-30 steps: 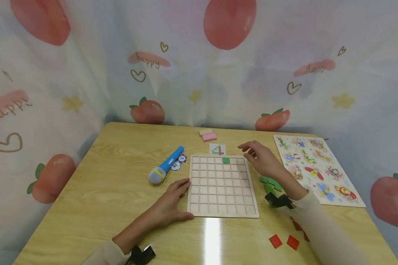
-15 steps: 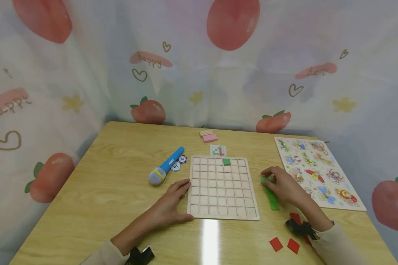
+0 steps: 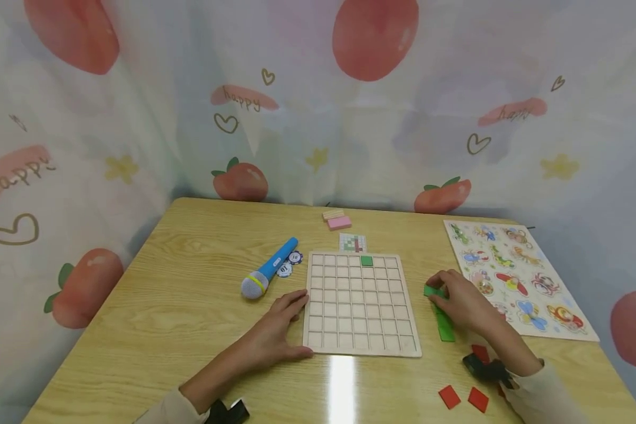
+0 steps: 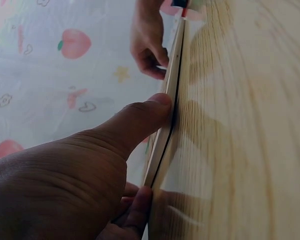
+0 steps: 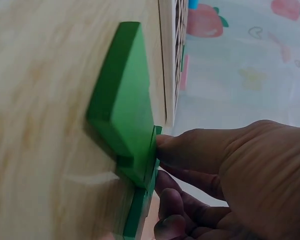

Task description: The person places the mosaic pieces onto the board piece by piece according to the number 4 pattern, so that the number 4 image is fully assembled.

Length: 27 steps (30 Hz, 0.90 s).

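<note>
A square wooden grid board lies mid-table, with one green square tile in its far row. My left hand rests against the board's near-left corner, fingers along the left edge and thumb at the front edge. In the left wrist view, the straight thumb touches the board's rim. Right of the board, my right hand bends its fingers over loose green tiles. Its thumb touches a tile's edge in the right wrist view, beside a larger-looking green tile; the fingertips are partly hidden.
Several red tiles lie at the near right. An animal picture board is beyond my right hand. A small pattern card and a pink block lie behind the grid. Left of it are a toy microphone and two chips.
My right hand has moved from above the grid's far right corner down and right to the green tiles, where it has stayed for the last half second. My left hand keeps its place.
</note>
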Motion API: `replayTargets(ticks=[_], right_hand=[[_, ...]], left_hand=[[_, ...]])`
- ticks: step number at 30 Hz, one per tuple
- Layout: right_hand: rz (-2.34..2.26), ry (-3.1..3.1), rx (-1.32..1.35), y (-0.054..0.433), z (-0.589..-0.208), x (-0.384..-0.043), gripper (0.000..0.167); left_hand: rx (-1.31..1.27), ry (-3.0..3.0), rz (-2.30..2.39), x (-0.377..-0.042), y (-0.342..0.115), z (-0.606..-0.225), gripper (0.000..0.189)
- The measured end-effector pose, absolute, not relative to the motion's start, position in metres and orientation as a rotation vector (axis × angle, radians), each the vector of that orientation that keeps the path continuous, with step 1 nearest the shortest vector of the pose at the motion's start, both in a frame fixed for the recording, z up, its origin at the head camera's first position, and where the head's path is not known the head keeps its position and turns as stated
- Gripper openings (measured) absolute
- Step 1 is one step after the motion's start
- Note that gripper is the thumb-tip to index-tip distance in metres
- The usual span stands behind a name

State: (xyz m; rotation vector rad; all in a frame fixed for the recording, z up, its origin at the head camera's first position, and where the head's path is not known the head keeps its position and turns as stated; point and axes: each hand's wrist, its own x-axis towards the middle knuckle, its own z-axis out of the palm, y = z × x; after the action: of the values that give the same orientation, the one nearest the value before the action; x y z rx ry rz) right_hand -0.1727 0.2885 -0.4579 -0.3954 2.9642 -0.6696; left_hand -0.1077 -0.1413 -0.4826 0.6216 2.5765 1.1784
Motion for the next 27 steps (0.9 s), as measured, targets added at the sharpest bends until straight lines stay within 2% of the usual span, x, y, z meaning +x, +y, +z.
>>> replayTargets(ticks=[7, 16, 27], right_hand=[[-0.681, 2.967, -0.454, 0.285, -0.457, -0.178, 0.021], [-0.731, 2.991, -0.468, 0.276, -0.453, -0.166, 0.021], [-0.627, 2.99, -0.777, 0.231, -0.416, -0.171, 0.018]], left_hand=[[0.605, 2.578, 1.185, -0.109, -0.142, -0.482, 0.109], [0.642, 2.59, 1.168, -0.108, -0.142, -0.482, 0.108], [0.62, 2.564, 1.198, -0.108, -0.14, -0.482, 0.108]])
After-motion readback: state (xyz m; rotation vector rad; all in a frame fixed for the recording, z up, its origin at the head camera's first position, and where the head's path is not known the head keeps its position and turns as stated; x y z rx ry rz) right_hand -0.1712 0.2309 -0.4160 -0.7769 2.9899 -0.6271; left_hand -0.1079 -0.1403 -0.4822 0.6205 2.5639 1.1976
